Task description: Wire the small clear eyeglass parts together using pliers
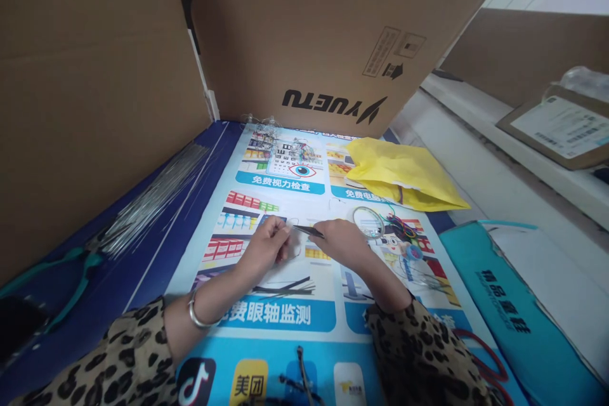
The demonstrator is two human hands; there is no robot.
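Note:
My left hand (267, 246) is closed, with thumb and forefinger pinched together. What they pinch is too small to make out, though a faint thin loop shows beside the fingertips. My right hand (343, 242) is wrapped round dark, slim tweezers (309, 230), whose tip points left and reaches close to the left fingertips. Whether the tip touches anything cannot be seen. Below the hands, several dark thin strips (285, 288) lie on the printed sheet (273, 335). Just right of the right hand sits a clear round coil (368, 222), beside tangled coloured cords (404, 228).
A yellow bag (404, 174) lies at the back right. Thin wires (157, 193) and teal-handled pliers (71, 260) are at left. Cardboard panels (323, 32) stand behind. A teal box piece (514, 311) and red cord (490, 355) lie right; dark pieces (302, 374) lie in front.

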